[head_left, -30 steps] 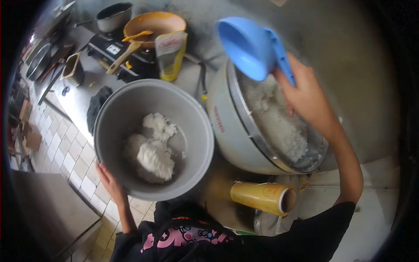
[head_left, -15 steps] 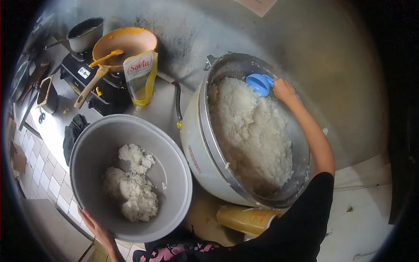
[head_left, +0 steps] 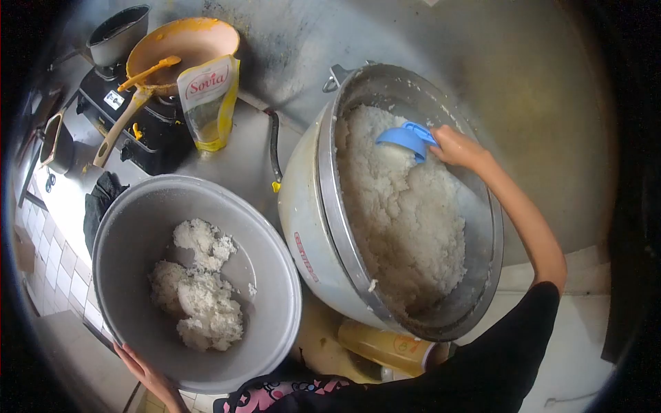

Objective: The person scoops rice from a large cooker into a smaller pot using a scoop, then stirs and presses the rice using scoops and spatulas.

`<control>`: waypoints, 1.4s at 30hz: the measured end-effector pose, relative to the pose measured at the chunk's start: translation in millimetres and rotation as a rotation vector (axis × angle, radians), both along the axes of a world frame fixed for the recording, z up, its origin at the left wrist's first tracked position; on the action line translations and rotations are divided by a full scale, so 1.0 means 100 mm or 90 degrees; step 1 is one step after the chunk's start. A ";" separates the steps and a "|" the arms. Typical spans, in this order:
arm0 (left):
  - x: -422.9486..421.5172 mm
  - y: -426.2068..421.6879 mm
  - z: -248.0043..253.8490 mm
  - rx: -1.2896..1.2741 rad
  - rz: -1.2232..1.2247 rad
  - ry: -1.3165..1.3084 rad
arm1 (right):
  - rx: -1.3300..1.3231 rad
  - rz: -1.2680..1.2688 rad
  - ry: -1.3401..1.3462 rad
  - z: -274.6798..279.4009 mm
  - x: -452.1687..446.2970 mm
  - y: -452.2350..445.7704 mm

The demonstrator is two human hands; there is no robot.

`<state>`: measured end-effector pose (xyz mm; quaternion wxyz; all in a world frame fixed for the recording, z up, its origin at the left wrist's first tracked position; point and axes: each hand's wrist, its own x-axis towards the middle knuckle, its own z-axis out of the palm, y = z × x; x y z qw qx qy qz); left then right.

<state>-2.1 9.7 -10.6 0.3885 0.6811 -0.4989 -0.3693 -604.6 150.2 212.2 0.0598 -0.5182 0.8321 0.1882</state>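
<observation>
My right hand [head_left: 456, 147] is closed round the handle of a blue scoop [head_left: 405, 142], which is tilted into the heap of cooked white rice [head_left: 406, 206]. That rice lies in a large metal rice cooker [head_left: 303, 220], leaning toward me. At lower left, my left hand [head_left: 146, 375] holds the outer side of a grey pot [head_left: 268, 303], its fingers against the wall just below the rim. A few clumps of rice [head_left: 210, 316] rest on the bottom of the pot. My left thumb and palm are partly hidden.
A black gas stove [head_left: 148, 155] at upper left carries an orange-smeared pan [head_left: 224, 45] with an orange spatula [head_left: 148, 73] across it. Beside it stands a yellow-and-white pouch [head_left: 206, 103]. A yellow-brown container [head_left: 379, 344] lies under the cooker; a dark cloth [head_left: 100, 206] is beside the pot.
My right hand has brought the scoop from the cooker's far wall onto the rice, turning it over. The left hand keeps its hold on the pot. The whole view has shifted slightly.
</observation>
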 end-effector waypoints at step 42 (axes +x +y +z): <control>0.04 -0.01 -0.01 -0.010 -0.073 -0.074 | -0.030 -0.073 -0.040 -0.43 0.83 0.64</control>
